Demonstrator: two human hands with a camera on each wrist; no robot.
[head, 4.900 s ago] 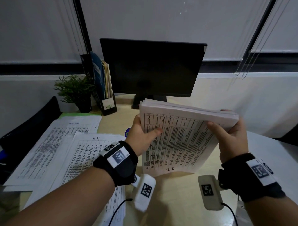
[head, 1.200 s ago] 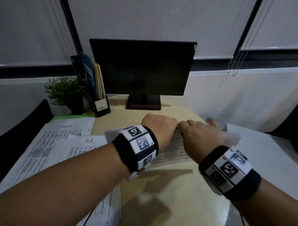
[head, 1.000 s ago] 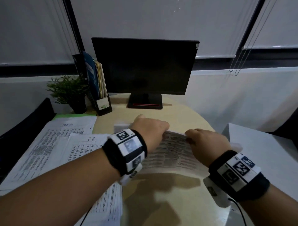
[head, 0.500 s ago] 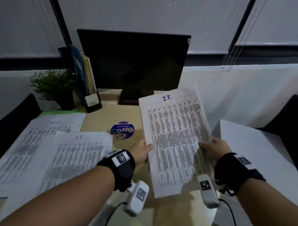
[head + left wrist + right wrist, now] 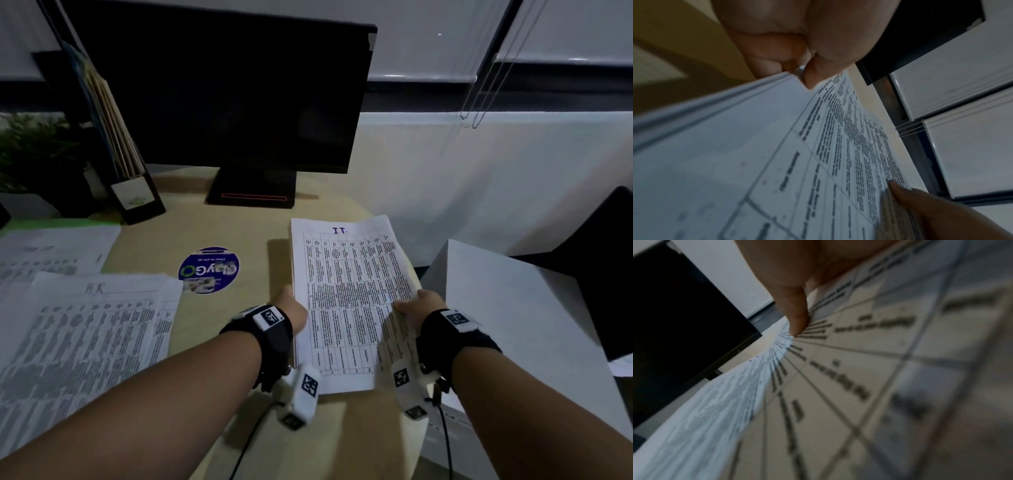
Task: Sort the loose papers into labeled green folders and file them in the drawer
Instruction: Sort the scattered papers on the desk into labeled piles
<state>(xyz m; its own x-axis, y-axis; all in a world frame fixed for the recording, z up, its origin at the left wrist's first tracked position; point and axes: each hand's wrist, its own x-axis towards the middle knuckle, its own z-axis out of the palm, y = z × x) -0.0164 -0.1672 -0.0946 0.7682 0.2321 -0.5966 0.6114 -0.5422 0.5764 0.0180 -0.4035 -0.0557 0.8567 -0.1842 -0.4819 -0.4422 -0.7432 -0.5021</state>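
A stack of printed table sheets headed "IT" lies low over the wooden desk, right of centre. My left hand pinches its left edge, thumb on top. My right hand grips its right edge, thumb pressed on the top sheet. The same stack of sheets fills the left wrist view, the right hand's fingers showing at its far edge. An "HR" paper pile and another paper pile lie at the left, over a green folder whose edge peeks out.
A dark monitor stands at the back. A file holder with folders and a potted plant are at the back left. A round blue sticker sits mid-desk. A white surface adjoins on the right.
The stack was tapped on edge and turned over; the "IT" heading now points away. Since half a second ago both hands have brought it down toward the desk.
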